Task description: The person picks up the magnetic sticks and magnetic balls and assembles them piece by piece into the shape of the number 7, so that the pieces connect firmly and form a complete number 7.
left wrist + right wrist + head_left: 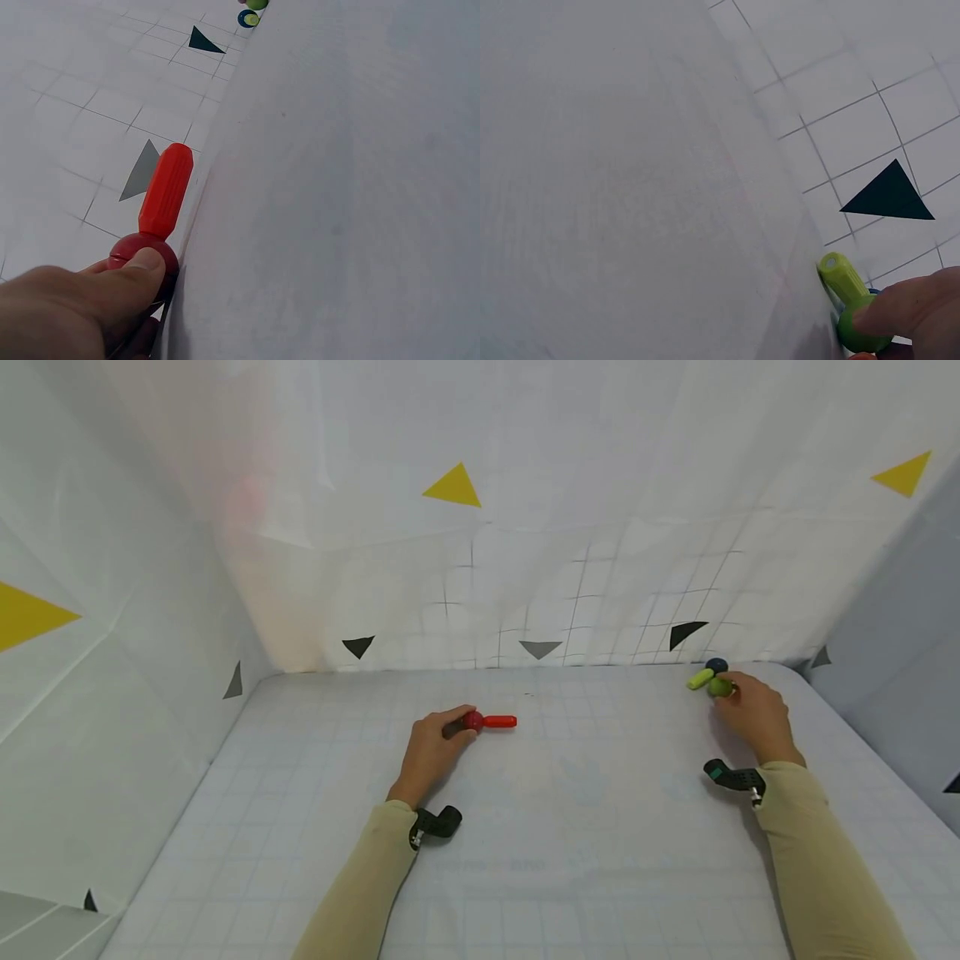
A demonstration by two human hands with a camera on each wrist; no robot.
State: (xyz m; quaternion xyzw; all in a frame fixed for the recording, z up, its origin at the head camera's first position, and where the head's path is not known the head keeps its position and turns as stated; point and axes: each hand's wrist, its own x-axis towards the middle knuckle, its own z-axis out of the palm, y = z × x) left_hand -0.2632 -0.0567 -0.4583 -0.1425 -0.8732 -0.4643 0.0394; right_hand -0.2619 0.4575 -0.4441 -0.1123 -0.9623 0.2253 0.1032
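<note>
At the middle of the table, my left hand [429, 758] pinches a red toy by its round ball end [473, 720], thumb on top in the left wrist view. From the ball a ribbed, bright red handle [166, 191] points away from the hand, to the right in the head view. At the far right, my right hand [756, 714] holds the green ball [720, 687] of a similar toy between thumb and fingers. Its lime handle [843, 277] sticks out to the left. Just behind sits a dark blue round thing [717, 665], partly hidden.
A white table [570, 827] with faint grid lines meets a white back wall [360, 560] just beyond the hands. Side walls stand left and right. Yellow [454, 487] and dark triangles [687, 633] mark the walls. Each wrist wears a small black device [438, 822].
</note>
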